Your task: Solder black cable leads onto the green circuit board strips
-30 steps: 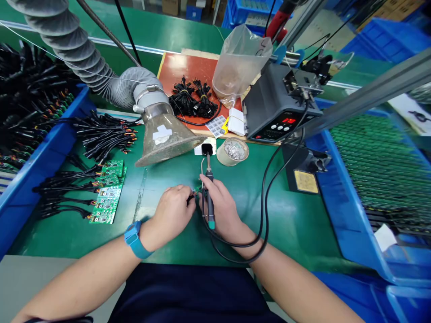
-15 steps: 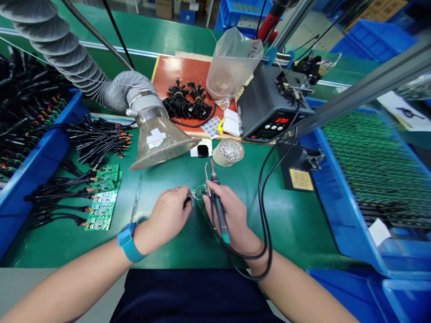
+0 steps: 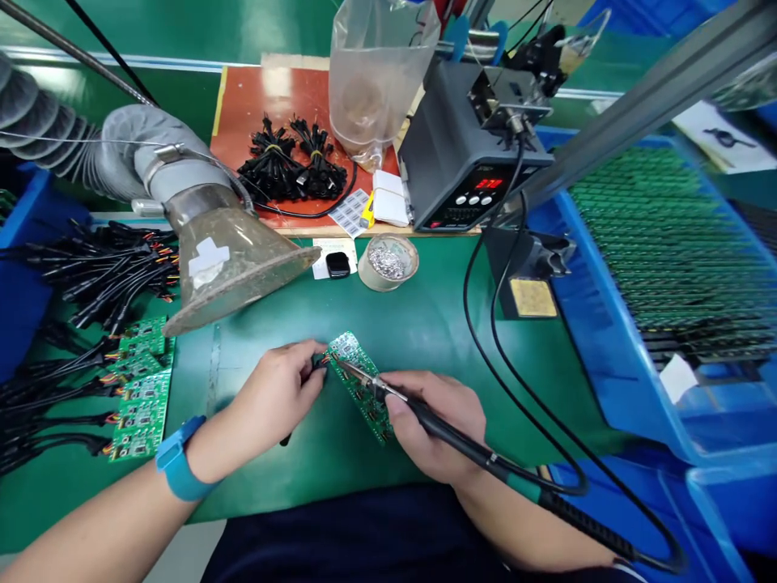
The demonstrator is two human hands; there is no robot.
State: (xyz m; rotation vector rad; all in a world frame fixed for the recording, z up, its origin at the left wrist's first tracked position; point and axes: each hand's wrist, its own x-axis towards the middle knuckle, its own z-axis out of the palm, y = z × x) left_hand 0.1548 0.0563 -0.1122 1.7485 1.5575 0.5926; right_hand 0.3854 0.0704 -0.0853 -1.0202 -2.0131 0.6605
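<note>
A small green circuit board (image 3: 359, 379) lies tilted on the green mat in front of me. My right hand (image 3: 434, 425) grips a soldering iron (image 3: 425, 414) like a pen; its metal tip touches the board's upper left corner. My left hand (image 3: 276, 397) is closed in a pinch on a black cable (image 3: 318, 363) at that same corner of the board. A blue band (image 3: 175, 470) is on my left wrist. The iron's black cord (image 3: 607, 534) trails off to the lower right.
A fume-extractor funnel (image 3: 231, 259) on a grey hose hangs over the mat's left. Finished boards with cables (image 3: 137, 380) lie at left. A soldering station (image 3: 461, 162), iron stand (image 3: 525, 271), solder-wool tin (image 3: 387, 263), plastic bag (image 3: 376, 73) and cable bundles (image 3: 291, 166) stand behind. A blue tray of boards (image 3: 668, 243) fills the right.
The iron has swung down from upright to lie across the board, tip now on its upper left corner. The board is more exposed. The view has shifted right and closer.
</note>
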